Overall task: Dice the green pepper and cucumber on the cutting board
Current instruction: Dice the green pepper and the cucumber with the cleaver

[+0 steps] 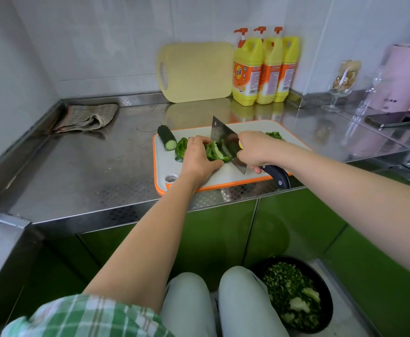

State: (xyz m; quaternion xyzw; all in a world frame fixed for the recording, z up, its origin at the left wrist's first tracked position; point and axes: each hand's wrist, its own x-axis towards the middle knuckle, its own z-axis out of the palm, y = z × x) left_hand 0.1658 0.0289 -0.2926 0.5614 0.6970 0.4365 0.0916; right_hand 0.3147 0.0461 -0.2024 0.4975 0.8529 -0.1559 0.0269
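Bowl [329,301] of chopped greens sat lower right by my knees. At frame centre, on board [223,177], I saw left hand [199,156] with fingers curled, pinning pepper [214,152]. Right hand [255,149] gripped cleaver [225,142], blade at pepper's right end. Pepper's long axis ran left-right, across blade. Cucumber [167,140] lay left of the hands.

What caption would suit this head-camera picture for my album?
Left hand steadies green pepper on the cutting board while right hand sets a cleaver against it; cucumber lies nearby.
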